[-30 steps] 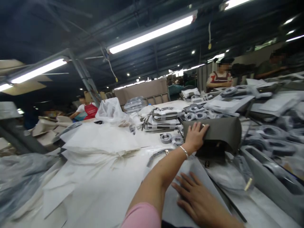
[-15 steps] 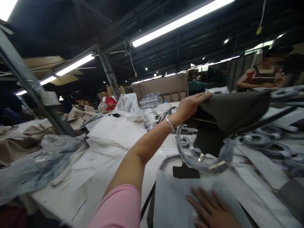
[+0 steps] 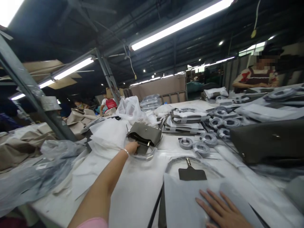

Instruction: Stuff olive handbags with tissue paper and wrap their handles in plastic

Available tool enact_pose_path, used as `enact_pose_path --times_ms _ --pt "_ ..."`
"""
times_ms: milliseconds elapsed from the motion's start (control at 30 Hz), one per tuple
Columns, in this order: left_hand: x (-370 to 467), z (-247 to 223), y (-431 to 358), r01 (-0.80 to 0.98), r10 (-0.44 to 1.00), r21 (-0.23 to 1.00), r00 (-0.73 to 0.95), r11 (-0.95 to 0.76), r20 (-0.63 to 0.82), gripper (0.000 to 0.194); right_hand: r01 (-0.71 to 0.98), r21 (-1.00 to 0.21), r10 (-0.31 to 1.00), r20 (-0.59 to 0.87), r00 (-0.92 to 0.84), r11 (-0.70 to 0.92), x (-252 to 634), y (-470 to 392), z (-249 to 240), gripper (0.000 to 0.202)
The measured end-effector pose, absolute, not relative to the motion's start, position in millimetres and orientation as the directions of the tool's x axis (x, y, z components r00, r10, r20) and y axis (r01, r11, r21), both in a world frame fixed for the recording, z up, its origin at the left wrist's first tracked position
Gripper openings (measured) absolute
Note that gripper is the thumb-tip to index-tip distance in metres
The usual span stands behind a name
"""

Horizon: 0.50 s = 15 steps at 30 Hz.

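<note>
My left hand (image 3: 132,147) reaches across the table and grips a small dark olive handbag (image 3: 145,133) at its lower left side; some fingertips are hidden by it. The bag's mouth gapes, and its wrapped handle hangs toward me with gold-coloured metal fittings. Close to me, my right hand (image 3: 223,209) lies flat with fingers spread on a pale sheet (image 3: 182,199), which covers another dark bag. Beyond that sheet show a dark leather tab (image 3: 192,174) with a metal clasp and an arched, wrapped handle (image 3: 174,161).
Coiled wrapped straps (image 3: 201,148) lie right of centre, before stacked wrapped bags (image 3: 187,117). A larger dark bag (image 3: 268,142) stands at the right. White sheets (image 3: 106,133) and clear plastic (image 3: 54,164) cover the left. A metal post (image 3: 47,98) rises there. A co-worker (image 3: 258,76) is across the table.
My left hand has swung left and lower with the dark handbag, from the right side to beside the white sheets. Coils and the larger bag now show. My right hand stays flat on the sheet.
</note>
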<state>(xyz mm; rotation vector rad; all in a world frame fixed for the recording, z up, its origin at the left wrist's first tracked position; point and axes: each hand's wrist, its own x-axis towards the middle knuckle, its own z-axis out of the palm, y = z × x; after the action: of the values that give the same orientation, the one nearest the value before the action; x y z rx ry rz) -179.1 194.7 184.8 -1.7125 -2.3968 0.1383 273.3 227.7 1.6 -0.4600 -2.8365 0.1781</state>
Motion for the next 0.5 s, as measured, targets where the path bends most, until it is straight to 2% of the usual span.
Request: enact_pose_path --times_ms 100,200,267,400,500 --pt "-184.7 162.3 177.9 0.932 0.938 -0.106 -0.343 0.347 0.048 0.032 0.329 -0.263 0.385 0.205 -0.9 0.907 274.4 220.4 10.9 0.056" --pt "-169.4 159.3 178.0 0.958 0.955 -0.013 -0.285 0.287 0.086 0.029 0.357 -0.36 0.427 0.138 -0.893 0.862 276.0 210.3 25.9 0.055" --pt "-143.1 163.8 183.9 0.982 0.974 0.069 -0.181 0.173 0.134 0.025 0.357 -0.408 0.429 0.098 -0.898 0.841 276.1 206.2 35.9 0.054" --pt "-52.9 173.8 204.0 0.961 0.974 0.229 0.111 -0.155 0.196 0.03 0.353 -0.473 0.441 0.087 -0.893 0.807 276.8 203.4 51.7 0.055" --pt "29.3 171.0 237.5 0.893 0.925 0.277 0.291 -0.354 0.246 0.035 0.35 -0.492 0.454 0.107 -0.884 0.797 280.2 198.8 58.2 0.056"
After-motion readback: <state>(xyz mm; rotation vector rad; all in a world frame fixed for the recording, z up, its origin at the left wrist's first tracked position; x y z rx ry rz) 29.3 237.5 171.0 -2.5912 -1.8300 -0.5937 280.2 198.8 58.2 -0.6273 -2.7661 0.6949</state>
